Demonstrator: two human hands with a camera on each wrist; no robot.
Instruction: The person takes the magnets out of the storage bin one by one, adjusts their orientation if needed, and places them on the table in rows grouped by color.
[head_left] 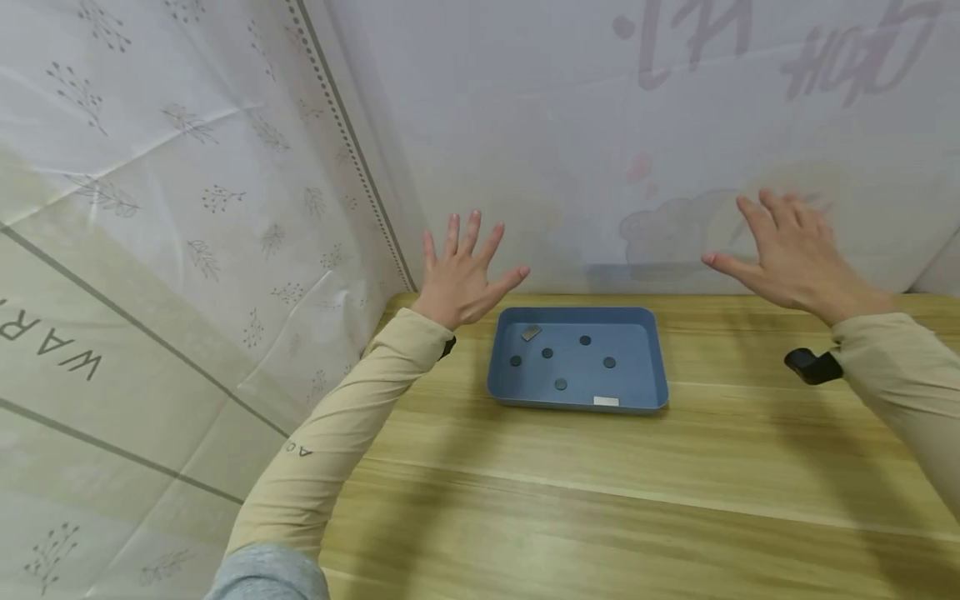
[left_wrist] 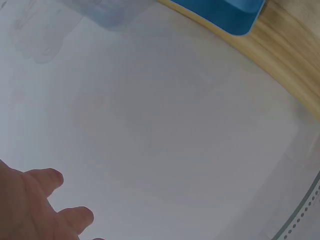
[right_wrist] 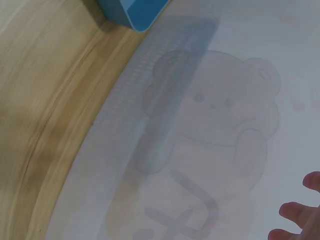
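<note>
My left hand [head_left: 459, 283] is raised with spread fingers just left of a shallow blue tray [head_left: 577, 312]; it holds nothing. Off to the tray's right, my right hand [head_left: 798, 260] is also in the air, its fingers apart and nothing in them. Inside the tray lie several small dark discs, one of them a disc [head_left: 585, 340] towards the back. A flat grey rectangular piece [head_left: 531, 333] sits at the back left, and a whitish rectangular piece [head_left: 606, 402] at the front edge. Each wrist view catches only some fingertips and a corner of the tray.
The tray stands near the back of a wooden table [head_left: 570, 492]. Behind the table hangs a pale printed cloth [head_left: 525, 125], and another patterned cloth [head_left: 187, 208] runs along the left side. A black wrist mount [head_left: 813, 367] juts from the right sleeve.
</note>
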